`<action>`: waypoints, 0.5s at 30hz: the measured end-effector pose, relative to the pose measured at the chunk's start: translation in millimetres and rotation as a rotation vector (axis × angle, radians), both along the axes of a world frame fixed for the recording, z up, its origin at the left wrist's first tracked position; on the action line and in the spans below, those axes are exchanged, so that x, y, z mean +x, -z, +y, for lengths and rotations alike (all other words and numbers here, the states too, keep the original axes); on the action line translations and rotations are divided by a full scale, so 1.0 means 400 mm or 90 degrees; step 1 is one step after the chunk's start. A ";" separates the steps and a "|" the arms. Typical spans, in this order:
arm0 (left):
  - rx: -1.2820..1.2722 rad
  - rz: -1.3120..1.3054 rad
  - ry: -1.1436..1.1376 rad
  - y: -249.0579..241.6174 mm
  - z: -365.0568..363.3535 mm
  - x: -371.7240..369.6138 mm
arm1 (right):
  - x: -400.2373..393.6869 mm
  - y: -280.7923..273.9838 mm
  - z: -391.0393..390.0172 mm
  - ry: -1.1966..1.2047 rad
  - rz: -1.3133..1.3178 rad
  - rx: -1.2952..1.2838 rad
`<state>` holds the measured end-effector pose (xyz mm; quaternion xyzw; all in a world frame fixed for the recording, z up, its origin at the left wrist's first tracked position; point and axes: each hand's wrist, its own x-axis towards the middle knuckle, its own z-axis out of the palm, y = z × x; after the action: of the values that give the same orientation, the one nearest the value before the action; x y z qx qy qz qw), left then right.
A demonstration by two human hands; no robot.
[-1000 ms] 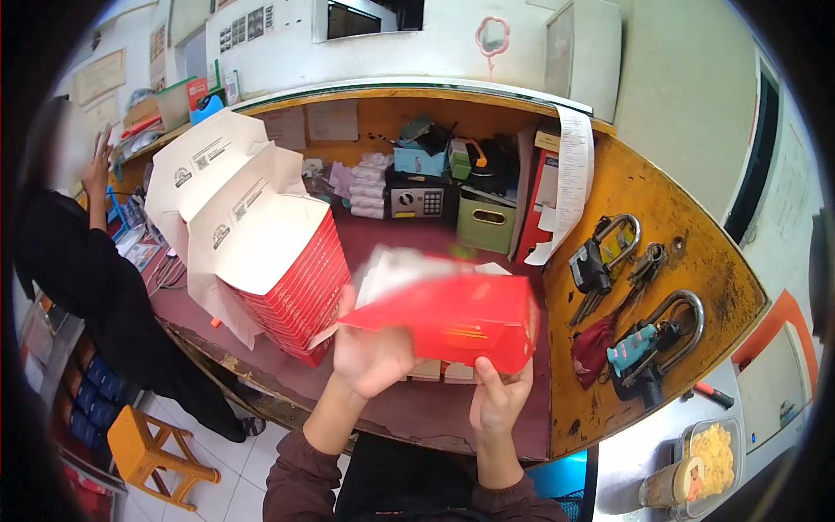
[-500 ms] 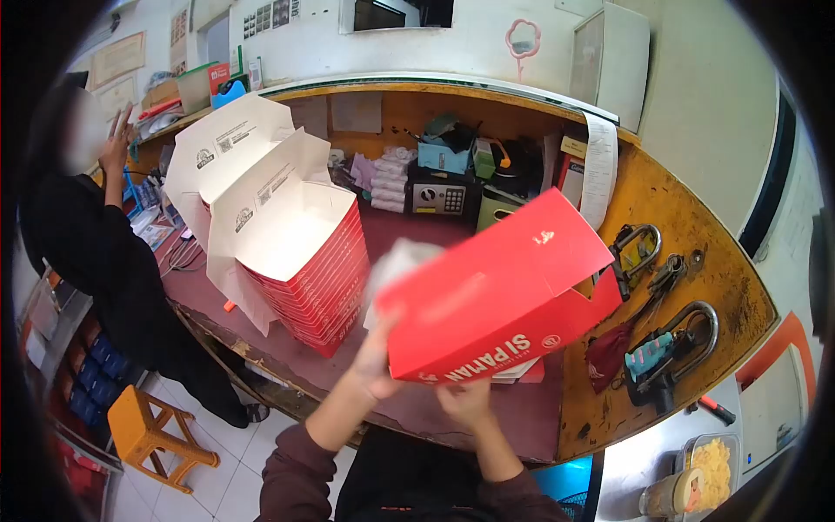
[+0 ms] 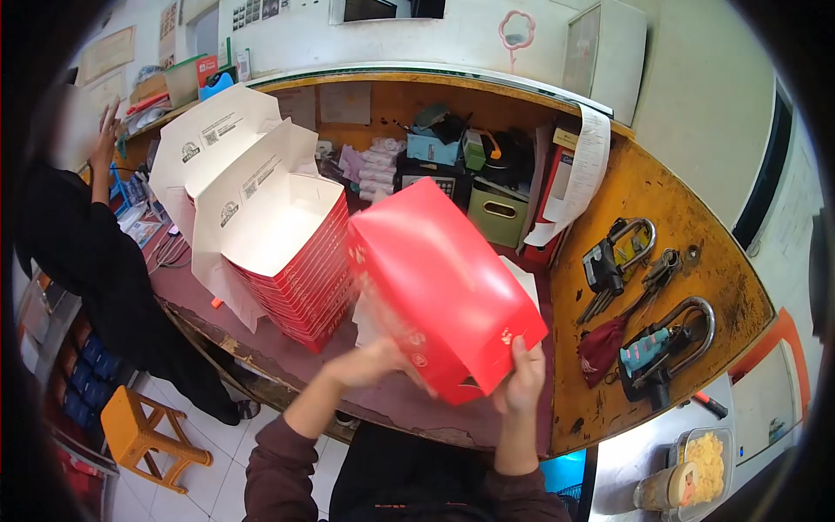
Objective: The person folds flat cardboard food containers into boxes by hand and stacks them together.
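Note:
A red cardboard box (image 3: 435, 278) is held tilted above the desk, its lower left side smeared by motion. My right hand (image 3: 524, 374) grips its near right corner, thumb on the outside. My left hand (image 3: 374, 361) holds the box's lower left side, its fingers partly hidden and blurred. To the left stands a tall stack of nested red boxes (image 3: 300, 291), white inside, with open printed lids (image 3: 252, 178). White card or paper shows partly behind the held box, but I cannot make out what it is.
Two large U-shaped padlocks (image 3: 622, 252), keys (image 3: 661, 270) and a maroon pouch (image 3: 602, 352) lie on the desk's right side. At the back are a safe (image 3: 439, 181) and a green box file (image 3: 497, 217). Another person (image 3: 96, 252) stands left, near an orange stool (image 3: 143, 435).
The red box has turned, its near end swinging toward me and its lettering now blurred. My right hand has moved right and up to the box's corner. The view has shifted slightly.

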<state>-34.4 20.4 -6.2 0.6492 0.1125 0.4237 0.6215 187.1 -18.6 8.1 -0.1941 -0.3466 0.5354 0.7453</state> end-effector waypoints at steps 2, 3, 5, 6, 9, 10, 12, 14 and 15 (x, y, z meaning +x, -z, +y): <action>-0.203 -0.080 0.081 0.027 -0.056 0.050 | -0.023 0.050 0.008 0.043 -0.044 0.092; -0.206 -0.081 0.079 0.042 -0.065 0.067 | -0.026 0.062 0.010 0.093 -0.107 0.150; 0.031 -0.029 -0.179 0.082 -0.066 0.107 | -0.086 0.031 -0.005 0.171 -0.045 0.158; 0.152 -0.004 -0.304 0.097 -0.062 0.129 | -0.108 0.019 -0.011 0.251 0.014 0.170; 0.329 0.009 -0.419 0.007 -0.090 0.167 | -0.132 0.008 -0.026 0.347 -0.158 0.143; 0.370 -0.018 -0.442 -0.015 -0.092 0.181 | -0.146 0.004 -0.030 0.382 -0.272 0.121; 0.408 -0.040 -0.467 -0.034 -0.091 0.189 | -0.159 0.004 -0.010 0.414 -0.219 0.111; -0.007 -0.109 -0.349 -0.040 -0.080 0.169 | -0.106 -0.006 0.000 0.248 0.042 0.057; -0.025 -0.125 -0.352 -0.063 -0.075 0.154 | -0.056 -0.005 0.009 0.247 0.041 0.058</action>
<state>27.2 -9.8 19.2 0.5376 0.2331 0.6353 0.5030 164.6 -14.9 10.2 -0.2061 -0.3022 0.3719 0.8532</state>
